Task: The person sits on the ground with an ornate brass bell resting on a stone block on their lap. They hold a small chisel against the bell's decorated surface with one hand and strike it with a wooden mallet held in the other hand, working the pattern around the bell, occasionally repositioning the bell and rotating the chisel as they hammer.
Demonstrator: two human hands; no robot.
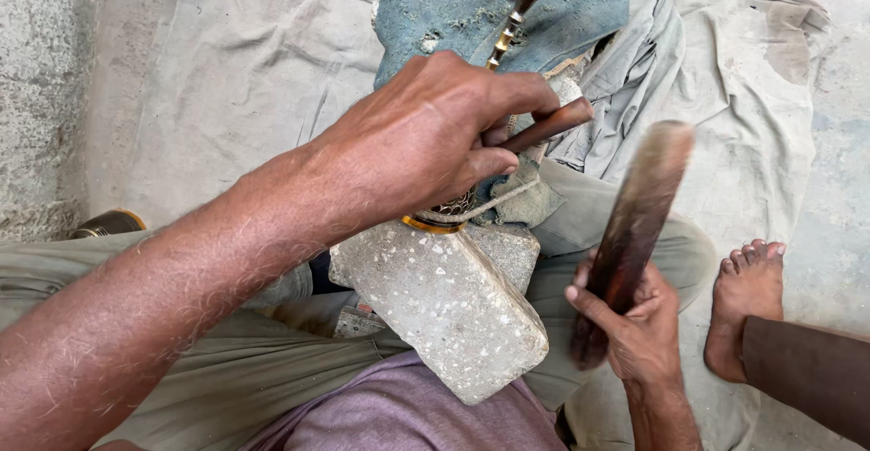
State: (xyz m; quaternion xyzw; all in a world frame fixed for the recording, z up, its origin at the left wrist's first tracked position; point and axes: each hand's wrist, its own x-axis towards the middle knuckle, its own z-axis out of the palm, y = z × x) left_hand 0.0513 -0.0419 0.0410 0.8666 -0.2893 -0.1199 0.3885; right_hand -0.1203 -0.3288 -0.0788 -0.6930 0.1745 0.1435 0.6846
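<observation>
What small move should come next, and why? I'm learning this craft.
Probably bring the mallet down onto the punch: the right hand holds it raised and blurred, while the left hand steadies the punch on the brass piece over the stone block.

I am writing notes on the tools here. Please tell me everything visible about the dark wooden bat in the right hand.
The wooden bat is a long, flat, dark reddish-brown piece with a rounded top end, looking worn and smooth. It is blurred, so fine detail is unclear. It stands tilted, its top leaning to the right, beside the speckled stone block. The right hand grips its lower part; nothing else touches it.
</observation>
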